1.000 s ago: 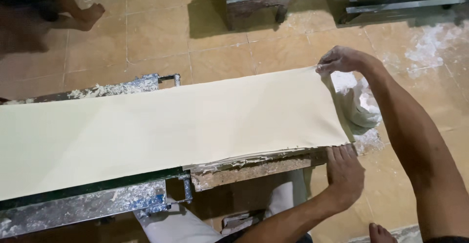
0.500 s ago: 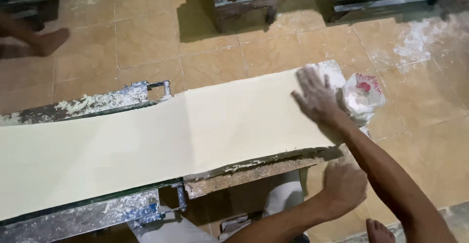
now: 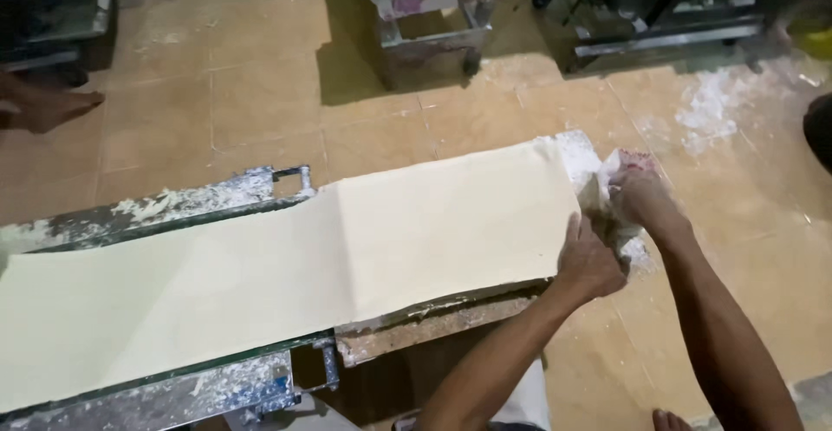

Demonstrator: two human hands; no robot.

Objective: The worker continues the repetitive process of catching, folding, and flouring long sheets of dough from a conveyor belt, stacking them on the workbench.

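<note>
A long pale sheet of dough point(image 3: 329, 266) lies along a floury metal table point(image 3: 173, 206). My left hand point(image 3: 591, 262) grips the sheet's right end at its near corner, thumb on top of the edge. Just beyond that end, my right hand point(image 3: 640, 195) is pushed into a crumpled white flour bag point(image 3: 607, 171). The bag hides its fingers. A wooden board point(image 3: 433, 331) juts out under the sheet's near edge.
The tiled floor point(image 3: 260, 110) has flour spilled at the right point(image 3: 711, 110). Metal machine frames point(image 3: 416, 24) stand along the top. Another person's bare foot point(image 3: 43, 106) rests at the far left. My own toes point(image 3: 667, 421) show at the bottom.
My right hand left the top of the sheet and went right, into the flour bag. My left hand rose from the wooden board to the sheet's end. The view shifted.
</note>
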